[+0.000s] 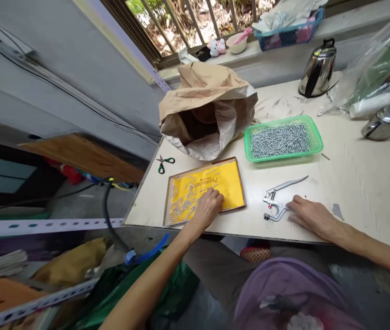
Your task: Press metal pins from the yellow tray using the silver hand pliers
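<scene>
My left hand (pixel 210 206) is over the yellow-lined shallow tray (pixel 232 183), its fingers curled together and pointing down; what they hold, if anything, is hidden. Small metal pins (pixel 181 206) lie scattered on the tray's left part. My right hand (pixel 310 213) rests on the table with its fingers closed round the end of the lower handle of metal hand pliers (pixel 277 211). The pliers lie with their handles spread and jaws toward the left. Behind them, a green basket (pixel 315 137) holds a heap of small metal pieces (pixel 280 140).
An open brown paper bag (pixel 208 110) stands behind the tray. Green-handled scissors (pixel 162 163) lie at the table's left edge. Toward the back right are a steel kettle (pixel 318 68), a small steel pot (pixel 387 121) and plastic bags (pixel 370 73). The table's front edge is near my wrists.
</scene>
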Available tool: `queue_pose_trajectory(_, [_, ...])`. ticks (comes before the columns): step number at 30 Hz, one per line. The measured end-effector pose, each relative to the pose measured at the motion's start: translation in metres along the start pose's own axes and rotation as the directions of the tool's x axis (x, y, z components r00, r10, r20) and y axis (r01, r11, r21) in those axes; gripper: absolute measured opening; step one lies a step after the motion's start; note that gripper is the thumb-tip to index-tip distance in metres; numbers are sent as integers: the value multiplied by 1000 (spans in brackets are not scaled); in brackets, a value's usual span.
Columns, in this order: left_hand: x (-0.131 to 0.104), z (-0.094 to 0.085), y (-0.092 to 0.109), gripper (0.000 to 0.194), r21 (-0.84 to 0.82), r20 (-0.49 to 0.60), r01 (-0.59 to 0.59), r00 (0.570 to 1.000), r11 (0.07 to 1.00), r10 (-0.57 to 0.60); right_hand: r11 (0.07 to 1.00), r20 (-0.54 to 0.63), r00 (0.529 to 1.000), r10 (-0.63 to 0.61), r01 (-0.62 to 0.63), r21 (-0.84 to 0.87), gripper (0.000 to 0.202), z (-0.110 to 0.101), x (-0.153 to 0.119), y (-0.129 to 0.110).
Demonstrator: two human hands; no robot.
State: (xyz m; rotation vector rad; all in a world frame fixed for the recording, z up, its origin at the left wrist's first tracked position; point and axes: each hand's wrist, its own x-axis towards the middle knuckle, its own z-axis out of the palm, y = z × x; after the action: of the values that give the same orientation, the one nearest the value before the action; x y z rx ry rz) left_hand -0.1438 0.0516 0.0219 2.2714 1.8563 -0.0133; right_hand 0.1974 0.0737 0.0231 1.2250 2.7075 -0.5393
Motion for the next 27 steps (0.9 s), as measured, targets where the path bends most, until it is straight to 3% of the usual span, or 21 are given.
queue_pose_trajectory(2, [2,-3,20,16,-266,-64,73,994,961,-93,999,9,1000,27,-26,-34,19,6,-1,-2])
queue_pose_trajectory(3, [4,-2,33,13,-421,-52,115,987,900,-151,999,11,1000,26,-26,-45,22,8,-1,-2])
queue_pose_trajectory(6, [10,4,76,13,-759,173,295,951,580,-258,998,37,999,2,0,-66,22,8,2,1])
queue_pose_trajectory(8, [15,12,99,18,-823,335,417,905,387,-264,996,43,999,-29,32,-80,21,7,2,3])
queue_pose_trajectory(11, [21,21,117,19,-813,473,537,835,225,-282,991,-11,995,-102,101,-82,23,7,-1,5])
queue_pose_trajectory(18, [19,29,127,26,-701,642,705,690,108,-335,986,-41,987,-158,156,-53,24,7,-4,11])
queue_pose_trajectory(27, [16,36,131,27,-649,723,760,633,44,-276,986,-47,986,-162,164,30,26,6,-6,13])
